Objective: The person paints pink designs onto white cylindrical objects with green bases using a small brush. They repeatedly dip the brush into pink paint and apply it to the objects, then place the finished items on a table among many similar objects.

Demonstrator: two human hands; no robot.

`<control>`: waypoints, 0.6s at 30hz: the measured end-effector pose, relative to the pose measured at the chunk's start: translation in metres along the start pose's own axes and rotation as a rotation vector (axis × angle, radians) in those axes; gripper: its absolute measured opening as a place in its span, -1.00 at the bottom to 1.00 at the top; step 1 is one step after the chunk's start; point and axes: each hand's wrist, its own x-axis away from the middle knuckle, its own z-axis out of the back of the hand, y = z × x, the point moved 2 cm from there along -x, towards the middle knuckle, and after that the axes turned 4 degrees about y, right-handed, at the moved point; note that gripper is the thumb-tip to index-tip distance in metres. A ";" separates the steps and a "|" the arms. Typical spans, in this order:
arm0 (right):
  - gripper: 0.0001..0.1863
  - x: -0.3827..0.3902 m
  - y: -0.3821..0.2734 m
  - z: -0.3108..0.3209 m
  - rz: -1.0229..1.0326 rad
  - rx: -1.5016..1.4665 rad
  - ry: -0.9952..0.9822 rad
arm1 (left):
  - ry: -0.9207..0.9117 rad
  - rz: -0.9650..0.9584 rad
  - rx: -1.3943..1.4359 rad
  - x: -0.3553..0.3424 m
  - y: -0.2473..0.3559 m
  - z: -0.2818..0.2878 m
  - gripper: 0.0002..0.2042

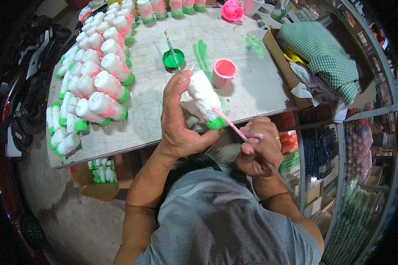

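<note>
My left hand is closed on a white candle with a green base, its wick end tilted up and away from me. Thumb and fingers hold it by its two ends, just past the table's front edge. In my right hand is a paintbrush with pink paint on it. The brush tip touches the candle just above the green band. Beyond the candle stands a small cup of pink paint. To its left is a bowl of green paint with another brush lying in it.
Rows of white, pink and green candles fill the table's left side. A cardboard box with a green checked cloth sits at the right. A box of more candles is below the table. Shelves stand at my right.
</note>
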 end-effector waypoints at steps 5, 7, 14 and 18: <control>-0.74 0.005 0.003 0.004 -0.031 0.056 -0.044 | 0.028 -0.024 0.007 -0.001 0.000 -0.004 0.05; -0.73 0.008 0.004 0.007 -0.052 0.046 -0.047 | 0.001 -0.015 0.016 0.002 -0.005 -0.006 0.08; -0.71 0.013 0.008 0.008 -0.056 0.045 -0.020 | 0.003 -0.010 0.045 0.007 -0.006 -0.013 0.09; -0.74 0.016 0.008 0.016 -0.081 -0.005 0.003 | 0.039 -0.015 0.067 0.008 -0.003 -0.019 0.06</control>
